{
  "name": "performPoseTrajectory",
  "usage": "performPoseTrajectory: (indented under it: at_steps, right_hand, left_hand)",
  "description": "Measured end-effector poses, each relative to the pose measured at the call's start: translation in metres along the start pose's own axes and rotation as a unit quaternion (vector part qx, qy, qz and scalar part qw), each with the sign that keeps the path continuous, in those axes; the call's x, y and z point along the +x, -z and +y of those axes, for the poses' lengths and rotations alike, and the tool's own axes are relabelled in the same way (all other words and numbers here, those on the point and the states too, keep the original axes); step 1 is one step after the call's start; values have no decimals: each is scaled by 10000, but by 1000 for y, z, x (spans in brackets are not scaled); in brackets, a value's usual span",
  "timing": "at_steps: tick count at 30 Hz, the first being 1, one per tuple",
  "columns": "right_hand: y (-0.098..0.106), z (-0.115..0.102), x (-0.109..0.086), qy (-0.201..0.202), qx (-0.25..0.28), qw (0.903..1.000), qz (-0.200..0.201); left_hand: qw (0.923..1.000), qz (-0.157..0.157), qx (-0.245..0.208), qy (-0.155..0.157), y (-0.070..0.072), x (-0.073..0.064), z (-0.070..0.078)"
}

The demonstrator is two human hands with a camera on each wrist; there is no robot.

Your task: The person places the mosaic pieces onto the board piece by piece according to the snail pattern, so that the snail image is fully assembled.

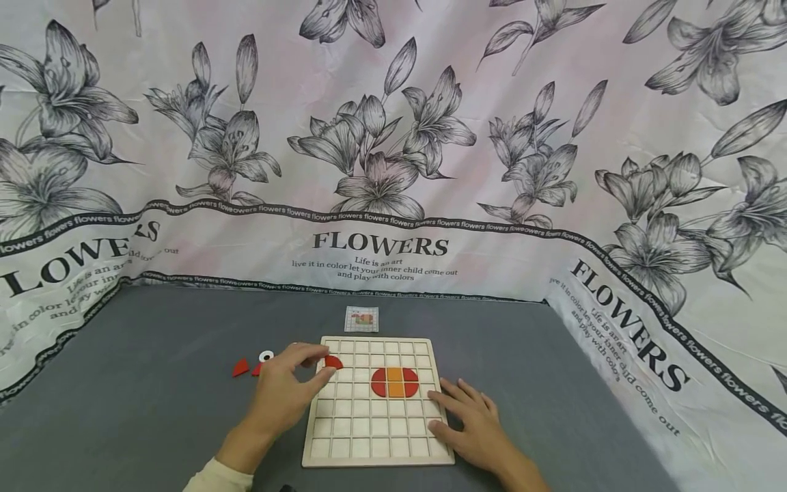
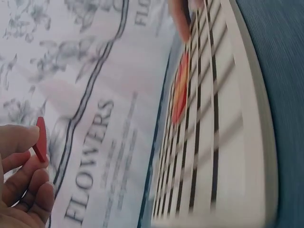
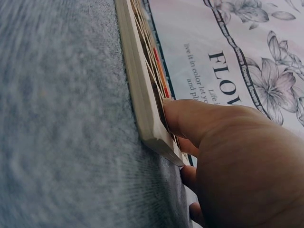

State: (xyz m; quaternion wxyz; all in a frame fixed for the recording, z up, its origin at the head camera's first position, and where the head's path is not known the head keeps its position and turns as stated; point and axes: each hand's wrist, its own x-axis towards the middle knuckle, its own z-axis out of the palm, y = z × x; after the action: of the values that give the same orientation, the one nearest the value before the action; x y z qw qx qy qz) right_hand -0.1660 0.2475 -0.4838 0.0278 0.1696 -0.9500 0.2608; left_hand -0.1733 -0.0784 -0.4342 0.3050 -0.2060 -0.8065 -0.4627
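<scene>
My left hand [image 1: 283, 393] pinches a red quarter-circle piece [image 1: 333, 362] between thumb and fingers, over the upper left part of a wooden grid board [image 1: 381, 447]. In the left wrist view the red piece [image 2: 42, 139] is held up edge-on, apart from the board [image 2: 242, 118]. Red rounded pieces [image 1: 379, 383] and orange pieces [image 1: 395, 383] lie together in the grid's cells, forming a rounded block. My right hand [image 1: 470, 427] rests on the board's right edge with fingers spread. From the right wrist, its thumb [image 3: 183, 116] touches the board's top.
Left of the board lie a red piece [image 1: 240, 367], a white ring-shaped piece with a dark centre [image 1: 266, 356] and another red piece partly behind my left hand. A small picture card [image 1: 361, 319] lies beyond the board on the grey cloth [image 1: 184, 342]. Flower-printed fabric [image 1: 381, 266] hangs behind.
</scene>
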Motion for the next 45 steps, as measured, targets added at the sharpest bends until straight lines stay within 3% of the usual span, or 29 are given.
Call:
performPoseTrajectory:
  at_steps: [5, 9, 12, 22, 30, 45]
  right_hand:
    - [0, 0, -1, 30, -1, 10000, -22]
    - [0, 0, -1, 52, -32, 10000, 58]
    - [0, 0, 0, 68, -80, 9999, 71]
    - [-1, 2, 0, 257, -137, 9992, 287]
    - [-1, 1, -2, 276, -76, 9993, 247]
    - [-1, 1, -2, 281, -53, 9991, 303]
  left_hand:
    - [9990, -92, -411, -128, -28, 3, 14]
    - [9971, -267, -708, 9, -49, 4, 23]
    - [9957, -462, -779, 182, -65, 2, 28]
    - [9886, -1247, -777, 319, -101, -3, 35]
    - [9776, -1774, -903, 675, -119, -12, 31]
    - [9793, -1952, -240, 487, -130, -21, 20]
